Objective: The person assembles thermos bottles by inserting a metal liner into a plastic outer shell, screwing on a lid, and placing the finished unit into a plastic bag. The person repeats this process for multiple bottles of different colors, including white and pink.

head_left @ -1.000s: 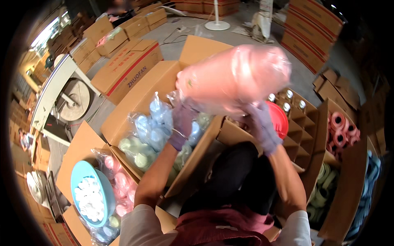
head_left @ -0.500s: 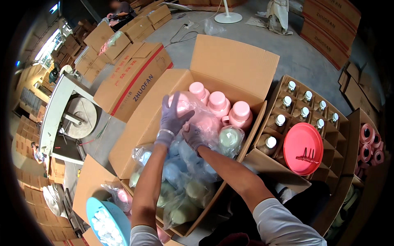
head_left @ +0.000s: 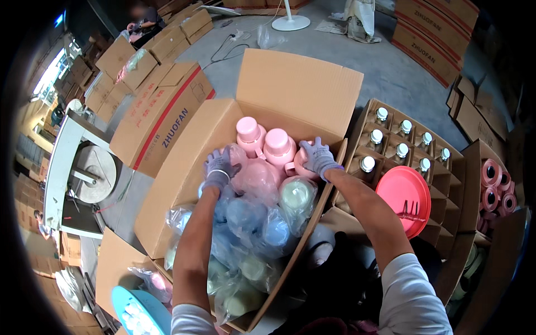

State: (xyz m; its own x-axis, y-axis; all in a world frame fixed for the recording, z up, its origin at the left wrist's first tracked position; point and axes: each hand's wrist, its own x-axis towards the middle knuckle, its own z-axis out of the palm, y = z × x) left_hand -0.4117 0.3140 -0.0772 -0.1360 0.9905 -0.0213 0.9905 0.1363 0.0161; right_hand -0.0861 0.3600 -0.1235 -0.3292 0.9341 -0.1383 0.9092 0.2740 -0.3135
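Inside a large open carton [head_left: 184, 162], pink thermos flasks [head_left: 279, 146] stand upright at the far end. My left hand [head_left: 219, 166], in a grey-purple glove, rests with fingers apart against a plastic-wrapped pink flask [head_left: 237, 159] by the carton's left wall. On the right, my right hand [head_left: 318, 159], gloved alike, lies spread over the top of another pink flask [head_left: 300, 164], partly hiding it. Between my hands sits a bagged pink flask [head_left: 259, 178]. Blue bagged flasks [head_left: 245, 215] and green bagged flasks [head_left: 296, 195] fill the nearer part.
To the right, a divided carton [head_left: 357, 146] holds white-capped bottles [head_left: 402, 151]; a red plastic basin [head_left: 399, 192] sits on it. Beyond is a box of pink parts [head_left: 491, 173]. At lower left stands a blue basin [head_left: 151, 307] with white pieces. A closed carton [head_left: 162, 120] lies far left.
My hands have moved apart: the right went right and up onto a pink flask, and the left now rests lower on a wrapped one. The whole view has shifted slightly.
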